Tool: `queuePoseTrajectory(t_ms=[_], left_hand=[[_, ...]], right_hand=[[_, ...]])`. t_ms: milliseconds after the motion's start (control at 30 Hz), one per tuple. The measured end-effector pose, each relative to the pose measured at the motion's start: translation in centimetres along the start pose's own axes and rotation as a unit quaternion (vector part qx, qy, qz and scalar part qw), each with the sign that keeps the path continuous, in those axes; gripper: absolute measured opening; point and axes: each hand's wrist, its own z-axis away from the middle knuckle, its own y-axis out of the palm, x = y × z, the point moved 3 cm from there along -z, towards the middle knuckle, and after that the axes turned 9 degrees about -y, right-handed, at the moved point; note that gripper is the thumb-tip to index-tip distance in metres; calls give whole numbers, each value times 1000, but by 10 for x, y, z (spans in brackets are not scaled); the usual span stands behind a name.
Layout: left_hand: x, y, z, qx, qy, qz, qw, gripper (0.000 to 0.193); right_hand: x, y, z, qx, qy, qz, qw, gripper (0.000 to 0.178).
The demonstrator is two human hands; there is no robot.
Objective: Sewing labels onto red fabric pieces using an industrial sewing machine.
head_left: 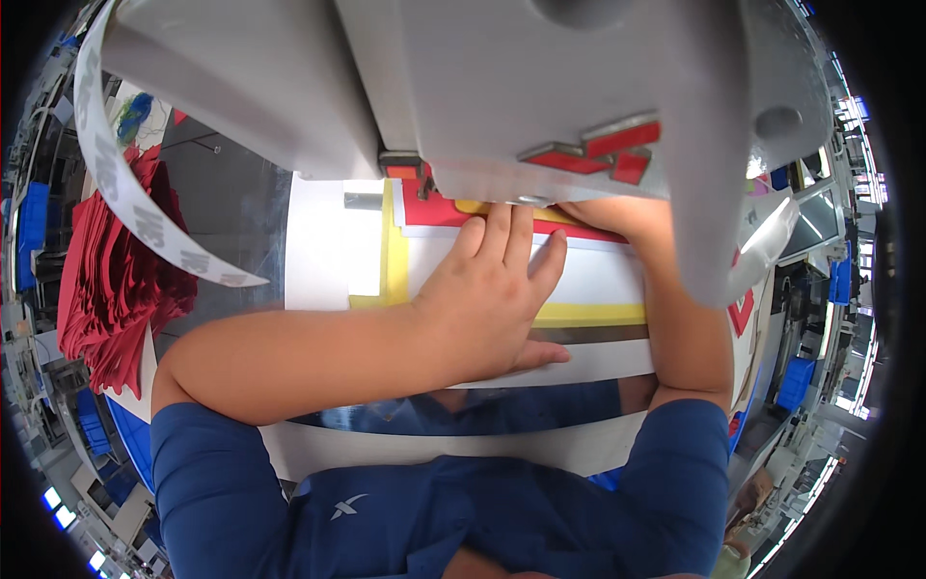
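Observation:
My left hand (487,289) lies palm down with its fingers stretched out, their tips on a piece of red fabric (421,214). Its thumb points right across a white sheet (598,275) with yellow borders. A narrow golden-yellow strip (470,206) lies on the red fabric by the fingertips. Opposite, my right hand (603,213) reaches in beside the red fabric's far edge. The machine head hides most of its fingers, so what they do is unclear. The red fabric rests on the white, yellow-edged sheet under the sewing machine (521,87).
The grey machine head hangs low over both hands. At the left, a thick pile of red fabric pieces (121,280) drapes beside a curved white printed tape (145,207). Blue-green thread (135,116) lies behind it. A shiny metal edge (463,413) runs before my body.

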Motion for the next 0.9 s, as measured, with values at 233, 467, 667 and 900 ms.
queuePoseTrajectory(t_ms=[233, 467, 667, 900], left_hand=[[4, -3, -6, 8, -2, 2, 1000, 105], [4, -3, -4, 5, 12, 20, 1000, 106], [0, -9, -7, 48, 10, 32, 998, 107], [-11, -13, 7, 89, 22, 21, 996, 106]], right_hand=[[34, -6, 37, -44, -32, 24, 998, 18], [27, 5, 12, -90, -60, 40, 993, 19], [-49, 18, -75, -130, -64, 68, 987, 19], [14, 14, 4, -66, -13, 98, 993, 23]])
